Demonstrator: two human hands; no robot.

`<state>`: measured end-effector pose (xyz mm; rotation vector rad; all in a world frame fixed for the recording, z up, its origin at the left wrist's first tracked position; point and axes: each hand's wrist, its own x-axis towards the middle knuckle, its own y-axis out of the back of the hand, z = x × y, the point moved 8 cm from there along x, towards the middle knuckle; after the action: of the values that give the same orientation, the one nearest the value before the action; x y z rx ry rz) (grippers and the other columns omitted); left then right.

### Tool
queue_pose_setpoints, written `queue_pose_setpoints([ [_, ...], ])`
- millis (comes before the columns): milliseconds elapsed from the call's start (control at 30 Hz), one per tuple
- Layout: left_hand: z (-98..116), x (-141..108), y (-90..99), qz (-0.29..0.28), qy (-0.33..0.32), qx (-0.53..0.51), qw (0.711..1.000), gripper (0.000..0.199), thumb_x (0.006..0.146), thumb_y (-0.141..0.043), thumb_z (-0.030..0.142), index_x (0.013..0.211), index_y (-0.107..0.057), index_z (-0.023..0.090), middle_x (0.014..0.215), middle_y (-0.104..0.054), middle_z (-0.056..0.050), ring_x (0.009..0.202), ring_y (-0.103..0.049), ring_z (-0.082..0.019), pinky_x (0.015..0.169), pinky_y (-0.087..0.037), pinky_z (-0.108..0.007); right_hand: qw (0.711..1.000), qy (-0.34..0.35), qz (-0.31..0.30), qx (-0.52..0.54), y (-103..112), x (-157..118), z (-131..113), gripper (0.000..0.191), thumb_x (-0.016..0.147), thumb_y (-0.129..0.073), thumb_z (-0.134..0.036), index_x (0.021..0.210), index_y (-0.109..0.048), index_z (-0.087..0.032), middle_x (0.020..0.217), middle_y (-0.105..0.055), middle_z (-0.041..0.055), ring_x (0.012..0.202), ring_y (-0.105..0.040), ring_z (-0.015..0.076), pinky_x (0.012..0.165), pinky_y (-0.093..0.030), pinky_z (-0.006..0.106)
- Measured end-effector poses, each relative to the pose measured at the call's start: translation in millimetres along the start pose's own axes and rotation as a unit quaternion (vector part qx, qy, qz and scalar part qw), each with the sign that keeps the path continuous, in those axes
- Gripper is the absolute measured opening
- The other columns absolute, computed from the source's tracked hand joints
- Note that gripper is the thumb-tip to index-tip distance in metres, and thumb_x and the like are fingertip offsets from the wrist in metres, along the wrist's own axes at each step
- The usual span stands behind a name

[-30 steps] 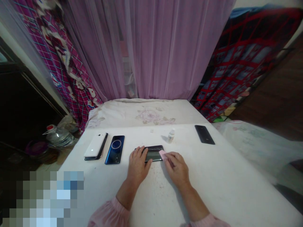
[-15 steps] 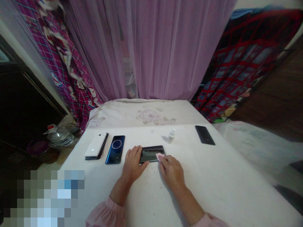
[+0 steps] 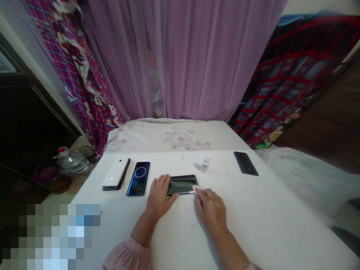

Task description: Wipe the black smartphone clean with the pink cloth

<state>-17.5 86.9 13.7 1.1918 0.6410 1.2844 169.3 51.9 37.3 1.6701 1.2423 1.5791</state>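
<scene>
A black smartphone [image 3: 182, 184] lies flat on the white-covered table, its glossy face up with light reflections on it. My left hand [image 3: 159, 198] grips its left end, thumb along the near edge and fingers over the far corner. Pinched in my right hand [image 3: 211, 210] is a small pink cloth [image 3: 196, 189], pressed at the phone's right end. Just beyond the phone stands a small white bottle [image 3: 206, 164]. To the left of my left hand lies a dark blue phone [image 3: 137, 180] with a ring on its back.
Farther left, a white phone [image 3: 116, 173] rests on a stack of other phones. A dark phone [image 3: 245, 163] lies on the right side of the table [image 3: 270, 225]. Purple curtains [image 3: 208, 67] hang behind. On the floor at left sits a clear water jug [image 3: 72, 161].
My right hand and the pink cloth have slid right along the phone to its right end. My left hand stays on the left end. The view has shifted slightly.
</scene>
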Motion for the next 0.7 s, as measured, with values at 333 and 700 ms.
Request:
queue_pose_setpoints([
  [333, -0.4, 0.7, -1.3, -0.013, 0.003, -0.003, 1.0, 0.064, 0.086, -0.057, 0.043, 0.14, -0.039, 0.013, 0.144, -0.046, -0.014, 0.135, -0.037, -0.03, 0.113, -0.023, -0.053, 0.998, 0.045, -0.019, 0.045, -4.2, 1.8, -27.8, 0.03, 0.082, -0.057, -0.015, 0.106, -0.071, -0.027, 0.082, -0.066, 0.0021, 0.073, -0.056, 0.0155, 0.066, -0.034, 0.028],
  [700, 2.3, 0.2, 1.5, 0.007, -0.001, -0.002, 1.0, 0.064, 0.085, -0.058, 0.043, 0.139, -0.04, 0.014, 0.142, -0.048, -0.015, 0.134, -0.039, -0.031, 0.112, -0.023, -0.054, 0.997, 0.045, -0.027, 0.055, 0.5, -3.8, -25.9, 0.032, 0.082, -0.053, -0.014, 0.105, -0.071, -0.027, 0.086, -0.069, 0.0024, 0.076, -0.06, 0.0155, 0.067, -0.037, 0.027],
])
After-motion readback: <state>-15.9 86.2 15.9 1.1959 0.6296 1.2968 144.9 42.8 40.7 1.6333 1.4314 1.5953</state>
